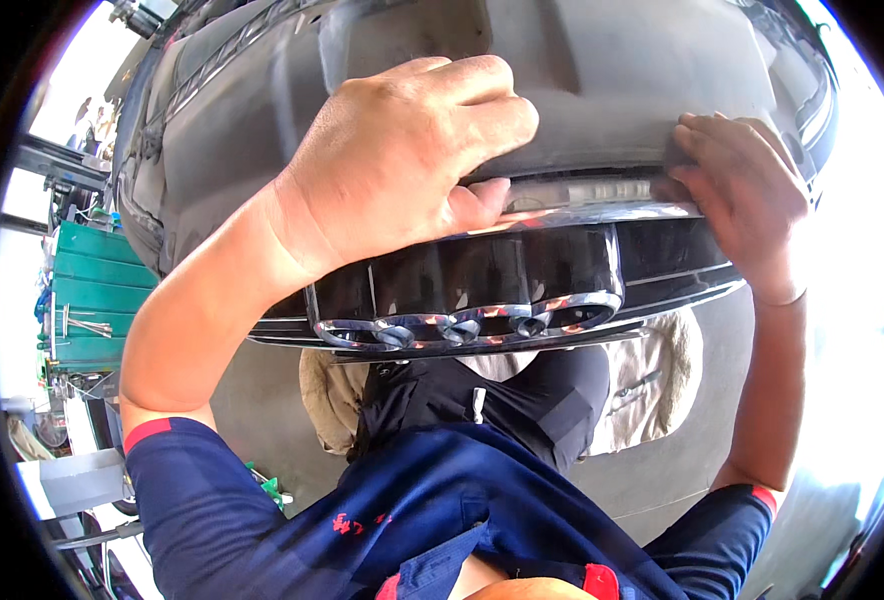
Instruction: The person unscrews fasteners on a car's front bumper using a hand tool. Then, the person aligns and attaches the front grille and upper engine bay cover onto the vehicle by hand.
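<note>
A large dark grey car panel [622,80] fills the upper middle of the view. A chrome-edged strip [582,200] runs along its near edge, above a glossy black grille [472,260] with several chrome rings. My left hand [412,145] is at the left of this edge, fingers curled, thumb against the strip; what lies under the fingertips is partly hidden. My right hand [737,195] holds the right part of the same edge, with bent fingers over the panel and its thumb near the strip.
A green tool cabinet [97,295] and metal frames [42,160] stand at the left. A beige padded item [652,390] lies below the grille, by my dark-trousered legs. Bright light washes out the far right.
</note>
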`<state>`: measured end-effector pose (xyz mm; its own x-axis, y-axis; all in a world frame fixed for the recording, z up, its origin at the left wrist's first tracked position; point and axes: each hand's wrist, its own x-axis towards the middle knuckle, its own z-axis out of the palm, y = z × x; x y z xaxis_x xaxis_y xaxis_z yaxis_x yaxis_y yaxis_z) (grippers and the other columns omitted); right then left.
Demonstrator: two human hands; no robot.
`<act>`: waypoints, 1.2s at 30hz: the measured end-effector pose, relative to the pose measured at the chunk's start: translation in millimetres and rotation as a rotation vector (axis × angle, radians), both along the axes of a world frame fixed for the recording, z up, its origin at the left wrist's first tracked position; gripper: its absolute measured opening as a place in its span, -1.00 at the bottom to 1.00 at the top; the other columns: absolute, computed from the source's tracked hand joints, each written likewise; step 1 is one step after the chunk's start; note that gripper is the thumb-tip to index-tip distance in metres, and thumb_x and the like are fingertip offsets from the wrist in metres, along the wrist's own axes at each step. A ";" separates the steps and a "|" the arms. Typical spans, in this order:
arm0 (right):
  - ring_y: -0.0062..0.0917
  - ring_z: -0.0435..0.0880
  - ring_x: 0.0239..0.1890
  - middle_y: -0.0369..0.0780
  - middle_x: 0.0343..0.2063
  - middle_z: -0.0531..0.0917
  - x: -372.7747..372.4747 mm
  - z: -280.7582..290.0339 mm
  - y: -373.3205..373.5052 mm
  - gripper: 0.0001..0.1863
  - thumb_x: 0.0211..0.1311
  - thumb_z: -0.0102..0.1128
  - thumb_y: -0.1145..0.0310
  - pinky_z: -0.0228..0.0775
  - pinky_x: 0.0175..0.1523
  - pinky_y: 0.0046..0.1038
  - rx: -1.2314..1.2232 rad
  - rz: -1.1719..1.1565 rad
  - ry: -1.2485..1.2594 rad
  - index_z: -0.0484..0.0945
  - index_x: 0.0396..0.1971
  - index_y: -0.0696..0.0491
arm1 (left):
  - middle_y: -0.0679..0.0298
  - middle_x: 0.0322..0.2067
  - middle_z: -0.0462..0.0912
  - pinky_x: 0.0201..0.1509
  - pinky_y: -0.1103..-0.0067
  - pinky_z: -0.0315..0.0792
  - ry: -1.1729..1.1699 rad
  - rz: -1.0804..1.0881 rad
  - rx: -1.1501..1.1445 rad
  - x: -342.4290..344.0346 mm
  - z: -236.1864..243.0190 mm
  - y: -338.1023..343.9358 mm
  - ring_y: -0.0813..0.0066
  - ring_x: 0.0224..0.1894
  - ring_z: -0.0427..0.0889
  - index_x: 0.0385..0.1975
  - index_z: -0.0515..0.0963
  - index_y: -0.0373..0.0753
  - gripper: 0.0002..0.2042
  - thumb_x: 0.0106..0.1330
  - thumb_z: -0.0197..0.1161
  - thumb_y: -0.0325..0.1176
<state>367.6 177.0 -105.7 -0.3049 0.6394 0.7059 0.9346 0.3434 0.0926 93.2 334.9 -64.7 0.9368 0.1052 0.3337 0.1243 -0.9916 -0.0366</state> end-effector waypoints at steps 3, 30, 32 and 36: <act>-0.30 0.75 -0.17 -0.13 -0.19 0.75 1.2 4.1 2.5 -0.68 -0.05 0.55 0.48 0.63 -0.09 -0.37 -0.002 0.029 -0.007 0.73 -0.23 0.19 | 0.29 -0.11 0.60 -0.10 0.34 0.63 0.026 -0.013 0.009 8.1 0.3 0.3 0.19 -0.10 0.66 -0.27 0.52 -0.21 -0.69 -0.04 0.42 -0.43; -0.34 0.67 0.17 -0.22 0.20 0.67 -5.7 46.6 6.4 -0.60 0.36 0.13 0.54 0.48 0.32 -0.37 -0.591 -0.018 -0.008 0.66 0.17 0.04 | 0.24 0.34 0.52 0.39 0.29 0.42 0.138 -0.089 0.149 -26.9 -11.1 7.8 0.12 0.29 0.48 0.31 0.49 -0.22 -0.48 0.31 0.24 -0.37; -0.35 0.67 0.19 -0.22 0.20 0.67 16.0 39.3 -11.8 -0.57 0.34 0.20 0.50 0.47 0.34 -0.37 -0.592 -0.145 -0.007 0.65 0.20 0.00 | 0.19 0.36 0.49 0.45 0.24 0.35 0.150 -0.120 0.216 -20.6 -6.3 5.9 0.08 0.37 0.42 0.34 0.46 -0.26 -0.49 0.37 0.15 -0.34; -0.32 0.71 0.07 -0.20 0.09 0.70 35.7 37.0 -26.8 -0.61 0.28 0.29 0.49 0.53 0.23 -0.35 -0.497 -0.226 0.002 0.67 0.12 0.01 | 0.10 0.34 0.49 0.46 0.17 0.31 0.100 -0.166 0.371 18.5 -11.8 4.9 -0.03 0.38 0.42 0.34 0.43 -0.29 -0.45 0.32 0.19 -0.32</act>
